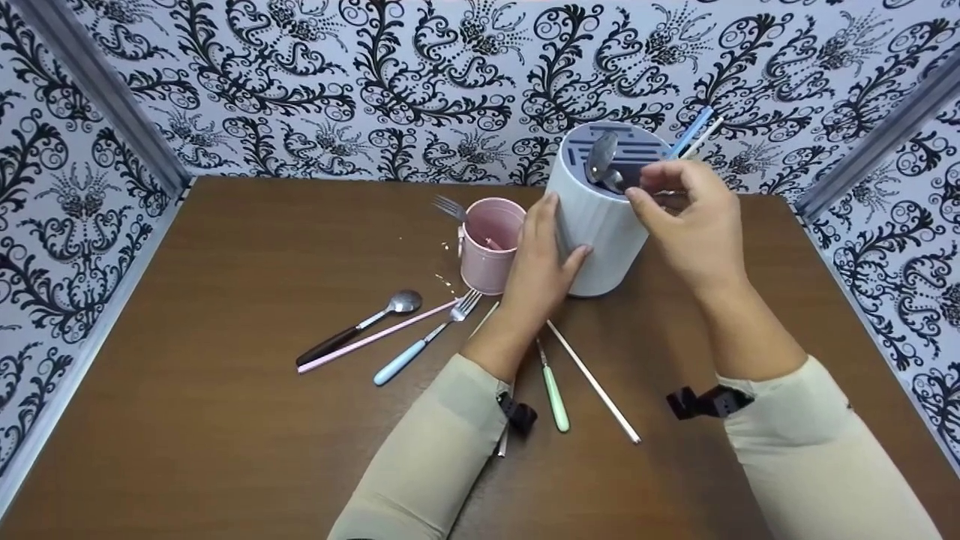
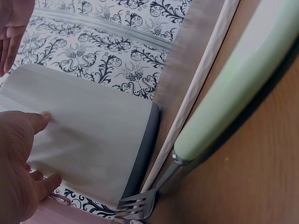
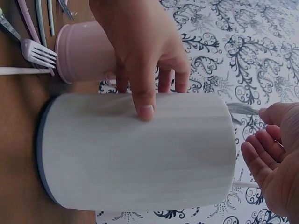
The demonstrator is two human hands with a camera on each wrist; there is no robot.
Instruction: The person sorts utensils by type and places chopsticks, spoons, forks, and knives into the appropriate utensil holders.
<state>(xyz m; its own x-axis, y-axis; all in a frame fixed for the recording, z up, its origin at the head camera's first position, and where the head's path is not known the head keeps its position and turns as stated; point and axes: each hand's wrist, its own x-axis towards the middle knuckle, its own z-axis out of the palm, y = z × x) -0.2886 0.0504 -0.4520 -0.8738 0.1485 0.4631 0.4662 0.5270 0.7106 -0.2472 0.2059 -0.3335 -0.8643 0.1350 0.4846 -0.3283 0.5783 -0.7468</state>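
A white cylindrical utensil holder (image 1: 600,232) with a slotted grey-blue top stands at the back right. My left hand (image 1: 536,259) grips its left side, thumb on the front and fingers farther round. Above the rim, my right hand (image 1: 697,225) has its thumb by a small spoon (image 1: 614,181) in the holder; in the right wrist view that thumb meets or nearly meets a spoon (image 3: 245,109). The other fingers are loosely bent, with no grip visible. A larger spoon (image 1: 602,154) also stands bowl-up there. Blue chopsticks (image 1: 690,133) and a pale chopstick (image 1: 705,136) rise behind the right hand.
Left of the holder stands a pink cup (image 1: 487,262), a fork (image 1: 450,207) leaning in it. In front lie a black-handled spoon (image 1: 352,330), pink chopstick (image 1: 375,336), blue-handled fork (image 1: 420,349), green-handled fork (image 1: 555,397) and pale chopstick (image 1: 600,386). Patterned walls enclose the brown table (image 1: 225,450).
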